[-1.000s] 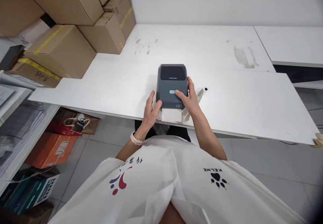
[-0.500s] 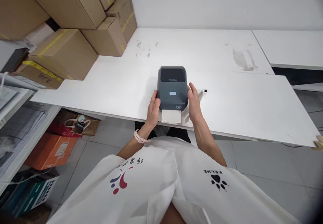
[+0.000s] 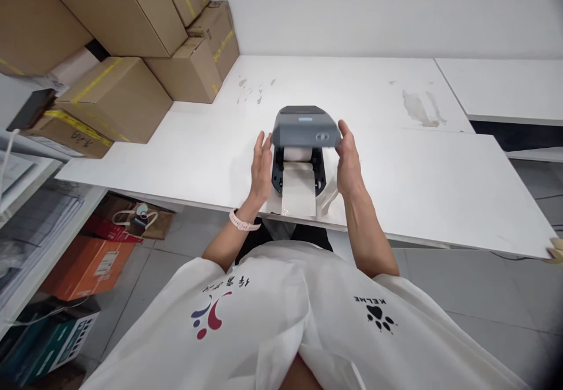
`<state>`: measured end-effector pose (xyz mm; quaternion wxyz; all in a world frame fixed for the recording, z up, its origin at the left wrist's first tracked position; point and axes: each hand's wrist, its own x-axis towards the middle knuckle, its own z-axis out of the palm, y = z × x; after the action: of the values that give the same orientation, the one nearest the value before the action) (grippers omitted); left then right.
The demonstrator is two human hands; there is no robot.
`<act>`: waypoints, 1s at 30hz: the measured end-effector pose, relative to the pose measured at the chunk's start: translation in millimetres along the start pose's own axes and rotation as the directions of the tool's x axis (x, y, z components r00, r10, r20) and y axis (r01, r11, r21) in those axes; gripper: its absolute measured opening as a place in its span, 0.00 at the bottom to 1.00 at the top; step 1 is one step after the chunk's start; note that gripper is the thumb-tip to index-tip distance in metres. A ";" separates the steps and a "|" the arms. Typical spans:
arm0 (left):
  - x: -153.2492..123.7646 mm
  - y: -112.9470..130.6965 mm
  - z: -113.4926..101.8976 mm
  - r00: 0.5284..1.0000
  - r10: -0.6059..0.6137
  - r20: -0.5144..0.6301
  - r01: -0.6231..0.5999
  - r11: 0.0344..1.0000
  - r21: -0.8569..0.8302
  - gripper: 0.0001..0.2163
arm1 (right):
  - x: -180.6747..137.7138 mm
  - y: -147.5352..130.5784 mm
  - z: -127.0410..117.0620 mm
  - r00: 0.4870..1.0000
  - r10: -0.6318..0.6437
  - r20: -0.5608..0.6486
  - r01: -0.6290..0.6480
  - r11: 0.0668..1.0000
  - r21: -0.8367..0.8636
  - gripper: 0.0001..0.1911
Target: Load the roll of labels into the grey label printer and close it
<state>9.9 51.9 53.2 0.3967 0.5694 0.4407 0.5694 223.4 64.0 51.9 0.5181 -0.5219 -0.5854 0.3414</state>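
Several brown cardboard boxes (image 3: 114, 94) stand stacked at the left of a white table (image 3: 440, 173), where a dark grey plastic label printer (image 3: 276, 174) sits at the near edge. The left hand (image 3: 260, 167) hovers open and flat beside it. The hinged grey lid (image 3: 307, 129) is already up, baring the white paper roll (image 3: 298, 154) with a strip (image 3: 299, 193) trailing forward, while the right hand (image 3: 349, 161), fingers extended, presses the lid's right end.

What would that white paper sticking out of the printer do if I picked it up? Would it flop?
Probably floppy: the paper strip looks thin and lies flat on the table. It likely feels light. It may not come free, since it feeds from the roll under the raised lid; a tug might unroll more.
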 end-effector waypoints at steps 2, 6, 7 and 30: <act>24.3 -6.8 -0.6 1.000 0.020 0.011 -0.020 0.999 0.047 0.27 | 23.9 -4.8 0.9 0.996 -0.089 0.005 0.089 0.993 -0.082 0.38; 50.7 -32.7 2.2 0.986 -0.164 0.021 0.151 0.946 0.288 0.29 | 79.8 -0.6 8.0 0.976 -0.216 0.003 0.212 0.957 -0.197 0.41; 51.8 -37.8 3.6 0.974 -0.225 0.035 0.200 0.919 0.341 0.31 | 93.6 2.8 9.8 0.976 -0.219 -0.004 0.213 0.952 -0.221 0.42; 49.7 -42.4 13.0 0.952 -0.300 -0.054 0.285 0.813 0.508 0.34 | 91.8 -15.2 53.1 0.737 0.182 0.651 0.468 0.558 -0.686 0.58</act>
<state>18.8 112.5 27.1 0.3206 0.5876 0.6519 0.3563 175.8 156.7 77.0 0.0024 -0.4900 -0.8597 0.1440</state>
